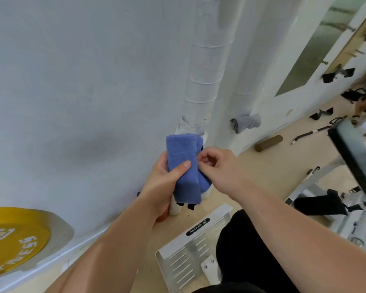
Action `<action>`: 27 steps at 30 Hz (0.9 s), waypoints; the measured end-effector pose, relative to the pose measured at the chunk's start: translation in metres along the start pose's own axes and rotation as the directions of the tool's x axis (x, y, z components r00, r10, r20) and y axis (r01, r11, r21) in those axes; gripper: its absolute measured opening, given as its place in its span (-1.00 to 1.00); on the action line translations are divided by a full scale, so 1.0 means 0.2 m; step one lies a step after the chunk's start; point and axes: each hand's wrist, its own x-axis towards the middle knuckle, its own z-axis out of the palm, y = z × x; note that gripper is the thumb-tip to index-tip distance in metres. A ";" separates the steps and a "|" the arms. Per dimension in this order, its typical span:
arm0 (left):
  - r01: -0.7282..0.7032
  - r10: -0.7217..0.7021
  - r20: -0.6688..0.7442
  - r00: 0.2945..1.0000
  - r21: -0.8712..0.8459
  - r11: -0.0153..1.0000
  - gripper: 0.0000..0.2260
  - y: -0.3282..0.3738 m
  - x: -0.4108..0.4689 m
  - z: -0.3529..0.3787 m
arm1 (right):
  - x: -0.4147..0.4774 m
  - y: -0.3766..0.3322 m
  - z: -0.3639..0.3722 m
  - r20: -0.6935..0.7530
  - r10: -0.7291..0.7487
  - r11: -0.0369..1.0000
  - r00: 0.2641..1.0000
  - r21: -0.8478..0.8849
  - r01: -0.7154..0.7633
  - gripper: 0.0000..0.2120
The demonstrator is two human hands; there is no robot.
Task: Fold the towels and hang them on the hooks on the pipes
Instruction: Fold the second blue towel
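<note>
1. Left hand (pixel 167 176) grips the folded blue towel (pixel 184 166), thumb across its front, just before the left pipe (pixel 201 92)
2. Right hand (pixel 216 166) pinches the towel's right edge; keep the fold tight and guide it onto the hook, hidden here

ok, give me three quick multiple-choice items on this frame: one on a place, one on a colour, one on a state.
1. Where is the grey towel?
A. on the floor
B. hanging at the right pipe
C. on a shelf

2. What colour is the towel being held?
A. blue
B. white
C. green

3. What state is the blue towel in?
A. spread flat
B. folded, gripped by the left hand
C. already hung on a hook

Answers:
1 B: it hangs against that pipe, off the floor.
2 A: the held cloth is plainly blue.
3 B: its layers are doubled over, with the left thumb across them.
</note>
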 end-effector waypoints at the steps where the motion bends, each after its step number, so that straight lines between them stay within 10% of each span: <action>1: -0.005 0.005 0.004 1.000 0.042 0.999 -0.67 0.01 0.01 0.01 | 0.00 -0.01 0.01 0.021 0.003 1.000 1.000 -0.010 -0.003 -0.94; 7: -0.094 0.160 -0.106 0.981 0.463 0.882 -0.64 0.07 0.14 0.03 | 0.14 0.00 -0.16 -0.128 -0.051 0.999 0.990 0.012 0.053 -0.76; 13: -0.147 0.117 0.089 0.989 0.644 0.751 -0.56 0.15 0.40 0.33 | 0.45 -0.01 -0.54 0.428 -0.241 0.938 0.871 -0.129 0.323 -0.46; 20: -0.246 0.248 0.089 0.965 0.640 0.728 -0.32 0.04 0.95 0.93 | 0.93 0.41 -1.28 0.158 -0.436 0.899 0.886 0.038 0.436 -0.82; 27: -0.388 0.539 -0.080 0.838 0.607 0.693 -0.57 -0.02 1.43 1.77 | 1.38 0.67 -2.09 0.074 -0.441 0.862 0.894 0.314 0.399 -0.84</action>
